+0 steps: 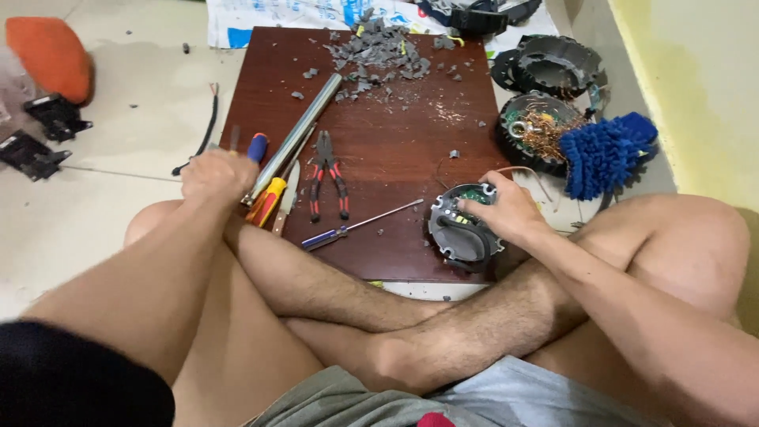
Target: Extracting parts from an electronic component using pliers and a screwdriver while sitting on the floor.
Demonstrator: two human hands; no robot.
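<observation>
1. Crossed bare legs (379,316) of the seated person fill the near part of the head view, tucked against the near edge of the dark red wooden board (395,150) lying on the floor.
2. Right hand (506,209) rests at the board's near right corner, fingers curled over the top of a round grey motor housing (462,233) and gripping it; the housing sits tilted on the board's edge.
3. Left hand (217,174) is at the board's left edge, closed into a fist beside the blue handle (258,147); whether it grasps a tool cannot be told.
4. Beside that hand on the board lie a metal tube (296,134), set diagonally, and an orange-and-yellow handled tool (267,202).
5. Red-handled pliers (326,178) lie at the board's centre; a blue-handled screwdriver (356,227) lies just nearer, pointing towards the housing.
6. Grey broken fragments (379,51) are heaped at the board's far edge.
7. Right of the board sit 2 round housings (549,67), 1 showing copper windings (541,130), with a blue shaggy cloth (607,154) touching it.
8. Left of the board, well apart, lies an orange cushion (51,55).
</observation>
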